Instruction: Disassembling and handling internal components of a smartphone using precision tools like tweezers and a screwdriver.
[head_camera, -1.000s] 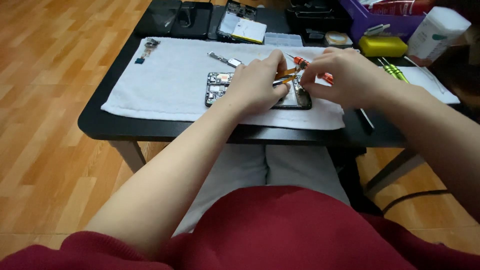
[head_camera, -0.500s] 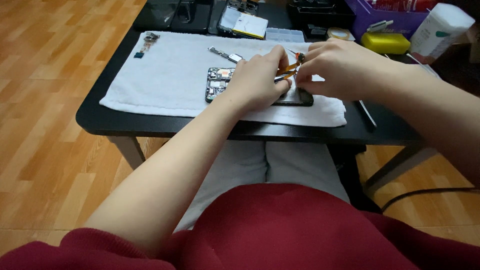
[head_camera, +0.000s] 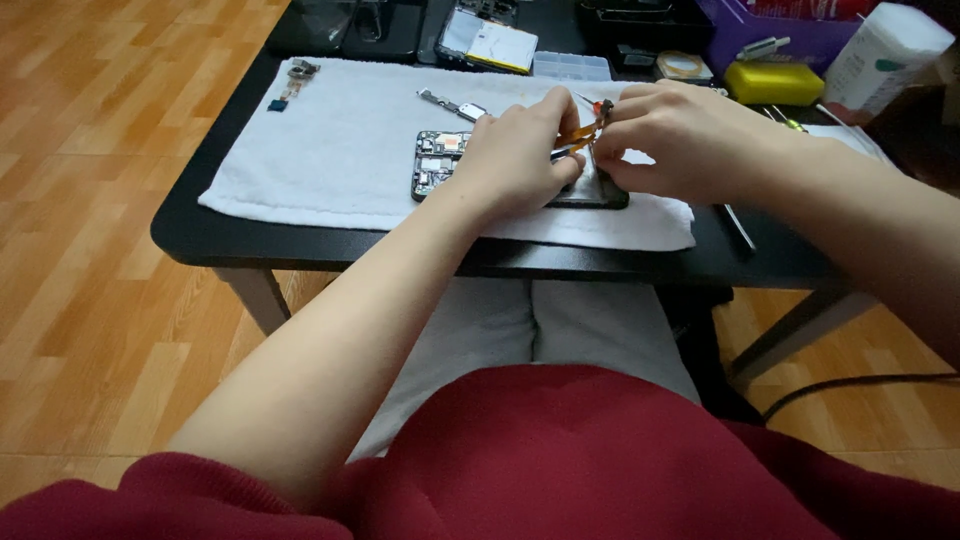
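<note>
A disassembled black phone (head_camera: 437, 166) with its circuit boards exposed lies on a white towel (head_camera: 330, 150) on the black table (head_camera: 300, 250). My left hand (head_camera: 515, 165) rests on the phone's right half, and its fingertips pinch an orange ribbon cable (head_camera: 577, 134) that rises from the phone. My right hand (head_camera: 680, 140) is just to the right, almost touching the left. It grips a thin tool with a red tip (head_camera: 602, 108) that meets the cable. The hands hide most of the phone's right side.
On the towel lie a small camera part (head_camera: 295, 76) and a metal strip (head_camera: 450, 103). Behind it are a flat grey-and-yellow part (head_camera: 492, 42), a clear parts box (head_camera: 570, 66), a yellow box (head_camera: 775, 82), a white container (head_camera: 882, 45) and a purple tray (head_camera: 760, 35). A thin tool (head_camera: 738, 226) lies at the right.
Both hands have stayed over the phone, and the right hand has closed in slightly on the left around the orange cable. The camera view has shifted a little.
</note>
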